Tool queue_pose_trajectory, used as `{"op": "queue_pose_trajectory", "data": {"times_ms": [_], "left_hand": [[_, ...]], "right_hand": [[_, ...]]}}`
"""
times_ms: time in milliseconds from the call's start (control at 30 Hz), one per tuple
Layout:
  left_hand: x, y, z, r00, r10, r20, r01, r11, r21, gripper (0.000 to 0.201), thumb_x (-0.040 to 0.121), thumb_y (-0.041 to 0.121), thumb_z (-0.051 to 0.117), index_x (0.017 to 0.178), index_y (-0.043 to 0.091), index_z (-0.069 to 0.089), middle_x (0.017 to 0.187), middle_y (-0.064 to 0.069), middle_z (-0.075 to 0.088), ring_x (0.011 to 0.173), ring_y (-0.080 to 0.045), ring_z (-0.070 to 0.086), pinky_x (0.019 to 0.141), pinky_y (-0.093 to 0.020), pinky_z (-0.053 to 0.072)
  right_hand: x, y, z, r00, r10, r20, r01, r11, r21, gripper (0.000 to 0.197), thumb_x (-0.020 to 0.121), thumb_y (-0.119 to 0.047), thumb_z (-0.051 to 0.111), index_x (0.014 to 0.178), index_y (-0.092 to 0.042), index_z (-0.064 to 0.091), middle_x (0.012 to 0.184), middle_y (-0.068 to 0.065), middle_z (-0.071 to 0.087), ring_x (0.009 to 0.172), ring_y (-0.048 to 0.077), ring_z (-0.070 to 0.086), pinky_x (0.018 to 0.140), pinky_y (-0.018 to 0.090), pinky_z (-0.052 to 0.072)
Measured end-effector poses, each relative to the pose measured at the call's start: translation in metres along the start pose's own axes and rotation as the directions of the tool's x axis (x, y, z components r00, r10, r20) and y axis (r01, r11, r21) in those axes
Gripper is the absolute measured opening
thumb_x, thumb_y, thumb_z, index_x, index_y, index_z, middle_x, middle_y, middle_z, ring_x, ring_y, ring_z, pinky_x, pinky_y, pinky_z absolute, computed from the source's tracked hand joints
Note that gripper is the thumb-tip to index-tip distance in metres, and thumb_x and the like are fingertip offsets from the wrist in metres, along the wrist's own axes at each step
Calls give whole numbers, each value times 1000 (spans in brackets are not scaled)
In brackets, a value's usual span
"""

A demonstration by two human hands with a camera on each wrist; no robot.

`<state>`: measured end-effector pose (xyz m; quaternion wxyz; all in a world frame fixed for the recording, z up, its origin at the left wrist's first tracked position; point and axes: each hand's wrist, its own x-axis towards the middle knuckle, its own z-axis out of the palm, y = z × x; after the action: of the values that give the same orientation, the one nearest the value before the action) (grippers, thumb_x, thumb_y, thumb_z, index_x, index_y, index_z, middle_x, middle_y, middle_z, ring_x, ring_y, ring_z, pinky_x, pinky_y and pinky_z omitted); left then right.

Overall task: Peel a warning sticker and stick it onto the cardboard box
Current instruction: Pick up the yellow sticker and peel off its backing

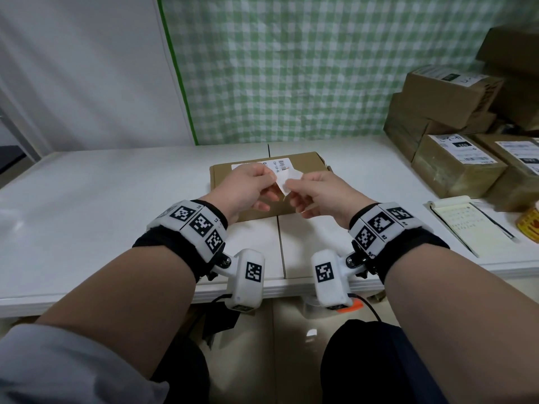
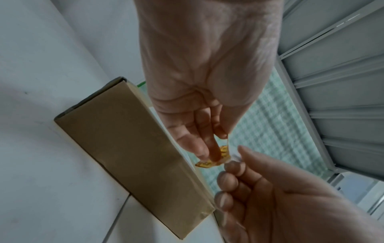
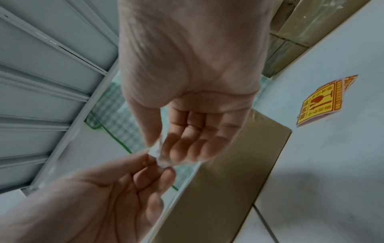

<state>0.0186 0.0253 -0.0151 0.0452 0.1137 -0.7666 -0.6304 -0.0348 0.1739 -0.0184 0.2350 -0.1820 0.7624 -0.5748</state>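
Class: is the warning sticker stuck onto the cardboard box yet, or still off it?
Off. Both hands, left and right, pinch the sticker in the air above the box, not touching it.

Both forearms are bare. Each wrist wears a black strap [image 1: 163, 243] under a white band [image 1: 192, 225] of square black-and-white markers. A white camera housing [image 1: 246, 282] hangs below the left wrist on a black screw joint, marker on its face. The right housing [image 1: 331, 282] matches, with an orange part and a black cable [image 1: 370, 309]. A grey sleeve [image 1: 64, 365] covers the left upper arm; the trousers [image 1: 376, 365] are dark.
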Motion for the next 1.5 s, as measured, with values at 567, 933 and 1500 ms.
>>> {"op": "queue_pose_trajectory", "data": {"times_ms": [567, 933, 1500], "left_hand": [[-2, 0, 7, 997, 79, 23, -81, 992, 101, 20, 90, 9, 55, 71, 12, 57, 68, -6, 60, 62, -9, 59, 58, -16, 53], [-3, -3, -4, 996, 13, 89, -25, 990, 140, 18, 92, 7, 53, 74, 9, 58, 71, -7, 61, 69, -12, 62, 65, -20, 55], [-6, -2, 3, 995, 27, 91, -37, 993, 109, 13, 83, 23, 67, 81, 11, 65, 78, -2, 67, 74, -12, 63, 70, -24, 53]], "right_hand": [[-5, -4, -2, 997, -72, -28, 72, 997, -5, 26, 88, -6, 56, 63, -12, 52, 64, 6, 54, 56, 15, 47, 54, 19, 46], [-8, 3, -24, 997, -21, -69, 12, 992, -128, 32, 87, -6, 57, 57, -11, 47, 63, 6, 53, 58, 17, 46, 58, 24, 42], [-5, 2, -11, 1000, -18, 17, 17, 997, 69, 21, 90, -13, 57, 69, -14, 58, 64, 2, 56, 55, 12, 49, 55, 20, 45]]}}
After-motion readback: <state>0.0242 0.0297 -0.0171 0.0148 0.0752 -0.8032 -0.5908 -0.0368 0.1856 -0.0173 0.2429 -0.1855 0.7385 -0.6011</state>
